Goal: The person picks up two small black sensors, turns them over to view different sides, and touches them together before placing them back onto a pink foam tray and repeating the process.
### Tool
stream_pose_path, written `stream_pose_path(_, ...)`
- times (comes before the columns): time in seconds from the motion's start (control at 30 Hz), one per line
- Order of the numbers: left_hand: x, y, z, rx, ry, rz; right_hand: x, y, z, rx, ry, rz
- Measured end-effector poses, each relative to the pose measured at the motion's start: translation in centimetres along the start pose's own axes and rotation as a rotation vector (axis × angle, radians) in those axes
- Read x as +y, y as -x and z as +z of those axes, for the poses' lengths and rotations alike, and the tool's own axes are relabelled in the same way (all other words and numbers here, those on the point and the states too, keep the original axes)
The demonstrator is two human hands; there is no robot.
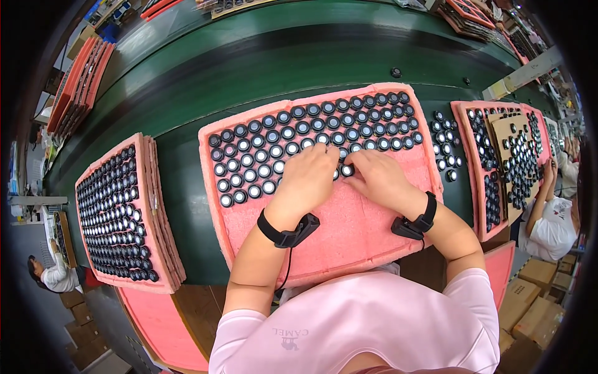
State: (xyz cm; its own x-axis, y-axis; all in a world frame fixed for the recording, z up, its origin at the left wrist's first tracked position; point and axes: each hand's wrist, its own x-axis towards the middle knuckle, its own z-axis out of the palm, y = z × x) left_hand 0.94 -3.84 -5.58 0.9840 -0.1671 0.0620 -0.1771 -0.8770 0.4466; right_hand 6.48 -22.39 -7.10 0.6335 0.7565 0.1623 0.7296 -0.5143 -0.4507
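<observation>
A pink foam tray (311, 246) lies before me, its far part covered by rows of round black parts (288, 133) with silvery tops. My left hand (309, 177) reaches over the nearer rows, fingers bent down and close together among the parts; what its fingertips hold, if anything, is hidden. Close beside it, my right hand (381, 179) has thumb and forefinger closed on a black round part (347, 169) at the near end of the rows. The near part of the tray is bare foam. Both my wrists wear black straps.
A stack of pink trays filled with the same parts (115, 212) stands at the left. Loose parts (445, 140) lie right of my tray, beside more filled trays (464, 118) and a cardboard sheet (498, 134). Behind runs a green belt (261, 56). Another person (551, 227) works at right.
</observation>
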Motion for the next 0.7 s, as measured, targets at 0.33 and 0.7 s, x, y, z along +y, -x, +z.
stream_pose_path(0.33, -0.4, -0.1, -1.0, -0.067, 0.061, 0.016, 3.2, -5.2, -3.8, -0.020, -0.046, 0.132)
stream_pose_path(0.7, -0.9, 0.4, -3.0, -0.028, 0.165, -0.010, 17.6, -14.0, -4.4, 0.302, 0.509, 0.372)
